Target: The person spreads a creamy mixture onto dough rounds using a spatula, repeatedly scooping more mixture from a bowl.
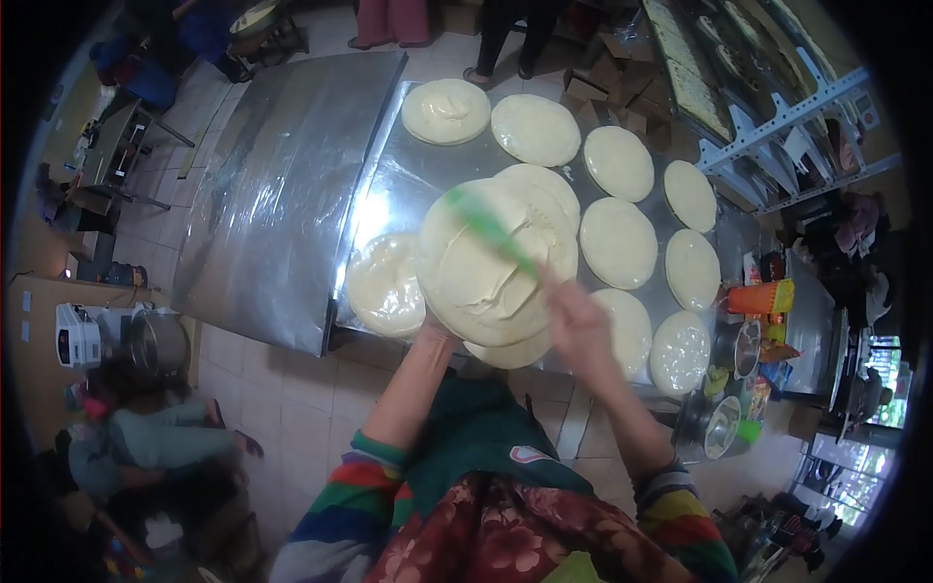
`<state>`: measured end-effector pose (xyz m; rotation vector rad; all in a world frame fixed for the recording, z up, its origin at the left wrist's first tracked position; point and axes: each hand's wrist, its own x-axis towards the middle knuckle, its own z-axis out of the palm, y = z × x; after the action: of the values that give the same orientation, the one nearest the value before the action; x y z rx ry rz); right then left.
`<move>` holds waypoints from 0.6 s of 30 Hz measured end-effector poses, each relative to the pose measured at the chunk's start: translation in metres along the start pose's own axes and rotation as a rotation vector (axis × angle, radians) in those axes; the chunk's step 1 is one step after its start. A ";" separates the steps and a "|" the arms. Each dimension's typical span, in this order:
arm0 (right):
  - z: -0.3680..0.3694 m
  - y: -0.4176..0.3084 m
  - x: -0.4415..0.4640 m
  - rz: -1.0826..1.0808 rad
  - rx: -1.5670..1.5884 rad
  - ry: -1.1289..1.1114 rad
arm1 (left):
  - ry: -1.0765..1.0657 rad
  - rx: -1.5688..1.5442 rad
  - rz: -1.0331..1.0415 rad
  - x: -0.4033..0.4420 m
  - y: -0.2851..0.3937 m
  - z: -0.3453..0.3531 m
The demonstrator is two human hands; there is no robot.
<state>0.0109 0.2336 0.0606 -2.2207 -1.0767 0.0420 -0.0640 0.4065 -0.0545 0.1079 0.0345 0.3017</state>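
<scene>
A round, flat, pale disc (457, 282) with a creamy layer on top is held up over the metal table (379, 185). My left hand (437, 333) is under its lower left edge, mostly hidden by the disc. My right hand (578, 325) is closed round the handle of a green spatula (491, 228), blurred by motion, whose blade lies over the creamy top. Behind and below the raised disc, other pale discs show in part. More round discs, such as one at the left (387, 285) and one at the back (445, 112), lie on the table.
A second metal table (282, 194) stands at the left. Metal bowls (721, 428) and an orange container (760, 297) are at the right, below a rack of trays (797, 146). Other people stand beyond the tables, and one sits at the lower left.
</scene>
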 end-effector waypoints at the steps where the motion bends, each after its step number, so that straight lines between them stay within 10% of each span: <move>1: -0.006 -0.012 -0.013 -0.045 -0.005 -0.092 | -0.068 -0.031 0.001 -0.008 -0.008 0.001; 16: -0.073 -0.012 -0.104 -0.155 0.159 -0.192 | -0.010 0.057 -0.035 -0.076 -0.071 0.037; 18: -0.083 0.016 -0.091 0.140 0.173 -0.105 | -0.019 -0.007 -0.065 -0.077 -0.074 0.045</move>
<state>-0.0139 0.1163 0.0940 -2.1516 -0.9334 0.3037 -0.1130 0.3091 -0.0170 0.1024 0.0180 0.2353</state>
